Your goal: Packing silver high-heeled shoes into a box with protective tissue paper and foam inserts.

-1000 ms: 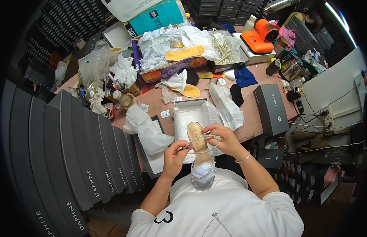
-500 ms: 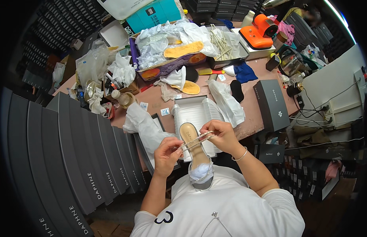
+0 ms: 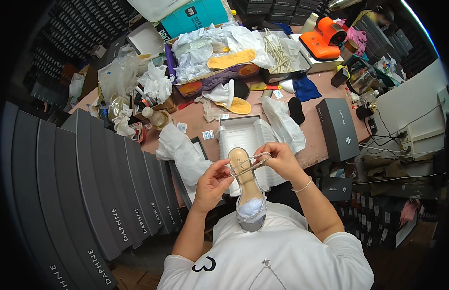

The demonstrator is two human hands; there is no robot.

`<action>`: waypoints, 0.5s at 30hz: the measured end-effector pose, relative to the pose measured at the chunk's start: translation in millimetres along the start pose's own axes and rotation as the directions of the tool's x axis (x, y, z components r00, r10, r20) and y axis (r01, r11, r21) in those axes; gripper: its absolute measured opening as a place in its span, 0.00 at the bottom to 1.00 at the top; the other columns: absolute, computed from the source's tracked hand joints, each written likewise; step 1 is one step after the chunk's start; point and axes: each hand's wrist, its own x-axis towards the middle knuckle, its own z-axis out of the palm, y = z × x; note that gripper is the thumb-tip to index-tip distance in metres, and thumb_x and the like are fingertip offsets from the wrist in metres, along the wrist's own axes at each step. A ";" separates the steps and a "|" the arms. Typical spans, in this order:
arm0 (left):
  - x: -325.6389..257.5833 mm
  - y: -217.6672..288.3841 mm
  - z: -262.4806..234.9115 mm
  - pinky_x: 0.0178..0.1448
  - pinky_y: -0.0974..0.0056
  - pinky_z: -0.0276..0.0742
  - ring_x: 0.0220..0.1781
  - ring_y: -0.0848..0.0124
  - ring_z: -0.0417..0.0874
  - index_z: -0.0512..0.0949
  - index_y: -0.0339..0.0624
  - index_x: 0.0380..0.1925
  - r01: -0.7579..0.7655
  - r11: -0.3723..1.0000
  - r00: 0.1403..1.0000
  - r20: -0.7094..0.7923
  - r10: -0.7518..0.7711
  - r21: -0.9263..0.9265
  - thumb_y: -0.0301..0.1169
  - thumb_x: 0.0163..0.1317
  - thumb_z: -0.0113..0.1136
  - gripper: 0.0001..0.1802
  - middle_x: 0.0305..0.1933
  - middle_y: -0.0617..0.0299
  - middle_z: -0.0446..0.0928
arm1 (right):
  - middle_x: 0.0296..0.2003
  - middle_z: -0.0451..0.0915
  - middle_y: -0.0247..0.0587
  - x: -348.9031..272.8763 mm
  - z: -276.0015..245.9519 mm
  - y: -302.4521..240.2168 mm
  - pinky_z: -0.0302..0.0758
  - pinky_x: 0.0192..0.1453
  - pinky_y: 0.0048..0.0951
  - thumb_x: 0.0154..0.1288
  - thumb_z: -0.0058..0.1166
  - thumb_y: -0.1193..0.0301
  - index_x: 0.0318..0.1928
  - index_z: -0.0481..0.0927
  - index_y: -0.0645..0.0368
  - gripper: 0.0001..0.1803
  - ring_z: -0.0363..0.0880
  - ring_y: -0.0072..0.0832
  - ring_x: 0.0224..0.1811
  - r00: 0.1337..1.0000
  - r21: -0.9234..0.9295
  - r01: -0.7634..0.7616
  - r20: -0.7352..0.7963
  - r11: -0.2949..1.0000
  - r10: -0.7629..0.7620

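Pinkish worktable (image 3: 317, 145), surface scuffed; dark grey boxes (image 3: 96, 183) stacked at left, in a dim room. The sandal (image 3: 246, 182) is at near centre, between the hands, toe toward the white shirt (image 3: 268, 251): smooth beige insole, glittering silver ankle strap (image 3: 260, 164). Right hand (image 3: 281, 162) closed in a fingertip pinch on the strap; left hand (image 3: 212, 184) half-curled at its left end, grip cannot be told. Beyond, an open shoebox (image 3: 239, 122) with white padded lining. Far: purple carton (image 3: 216, 86) of crumpled tissue (image 3: 198, 53); right of it, a box (image 3: 288, 75) of pale sticks (image 3: 278, 55).
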 end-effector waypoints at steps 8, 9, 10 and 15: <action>2.9 -1.2 -5.7 0.34 0.78 0.66 0.35 0.83 0.70 0.69 0.35 0.59 0.070 0.971 0.997 0.010 -0.070 -0.228 0.24 0.66 0.55 0.21 0.42 0.65 0.75 | 0.47 0.78 0.41 -6.3 18.4 -18.5 0.79 0.46 0.23 0.57 0.63 0.78 0.56 0.71 0.63 0.26 0.83 0.24 0.41 0.985 -0.400 0.163 0.121 0.902 -0.125; 3.3 -0.6 -5.1 0.33 0.78 0.66 0.34 0.83 0.70 0.69 0.35 0.59 0.070 0.966 0.997 -0.007 -0.074 -0.247 0.24 0.66 0.55 0.21 0.42 0.64 0.75 | 0.47 0.78 0.41 -7.5 21.7 -23.5 0.78 0.47 0.24 0.56 0.64 0.78 0.54 0.72 0.62 0.24 0.82 0.24 0.41 0.978 -0.429 0.202 0.139 0.880 -0.157; 3.4 0.9 -4.2 0.32 0.78 0.66 0.34 0.82 0.70 0.69 0.35 0.59 0.069 0.961 0.997 -0.025 -0.078 -0.266 0.25 0.66 0.55 0.21 0.42 0.64 0.75 | 0.47 0.78 0.41 -9.0 26.1 -31.0 0.77 0.47 0.24 0.56 0.65 0.79 0.52 0.74 0.62 0.22 0.82 0.24 0.41 0.969 -0.456 0.241 0.159 0.857 -0.188; 5.6 4.3 -4.6 0.29 0.80 0.67 0.33 0.81 0.73 0.69 0.35 0.57 0.088 0.908 0.990 -0.067 -0.126 -0.409 0.23 0.64 0.56 0.21 0.40 0.61 0.76 | 0.43 0.79 0.42 -3.8 17.2 -19.2 0.76 0.45 0.25 0.57 0.64 0.76 0.36 0.80 0.63 0.08 0.80 0.24 0.38 0.931 -0.477 0.350 0.271 0.806 -0.244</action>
